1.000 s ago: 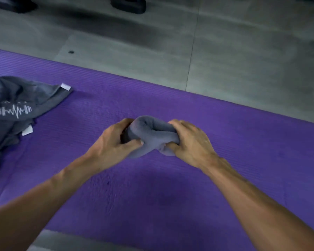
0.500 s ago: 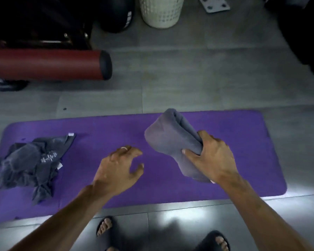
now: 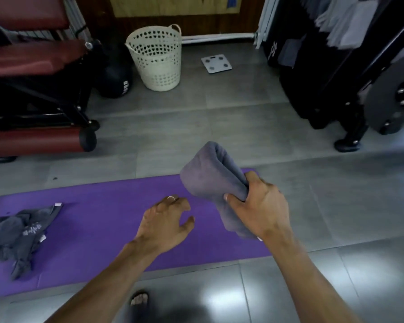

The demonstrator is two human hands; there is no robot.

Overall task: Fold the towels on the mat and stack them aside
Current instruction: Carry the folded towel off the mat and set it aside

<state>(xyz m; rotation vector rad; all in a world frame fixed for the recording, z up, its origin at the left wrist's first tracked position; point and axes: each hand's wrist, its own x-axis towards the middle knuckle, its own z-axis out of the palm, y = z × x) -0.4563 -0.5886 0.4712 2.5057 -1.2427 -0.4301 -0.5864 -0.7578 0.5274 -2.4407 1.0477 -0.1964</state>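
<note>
1. Two towels are showing: one folded grey towel and one crumpled dark grey towel. One purple mat is lying on the grey tiled floor. Two bare hands are reaching forward over the mat.
2. Beyond the mat, one cream perforated basket, one flat grey scale and one dark red padded bench are standing on the floor. One sandalled foot is showing just on the near side of the mat.
3. The folded grey towel is looking thick and soft, doubled into a chunky bundle with a rounded fold at its upper end.
4. The crumpled dark grey towel is lying in a heap on the mat's left end, with a pale printed mark and small white tags showing.
5. The right hand is holding the folded towel in the air above the mat's right end. Its fingers and thumb are clenching around the bundle's middle, so the rounded end is sticking up past them and the lower end is hanging below the palm.
6. The left hand is hovering above the mat's middle, just left of the towel and apart from it, fingers loosely curled and grasping nothing. One ring is sitting on one finger.
</note>
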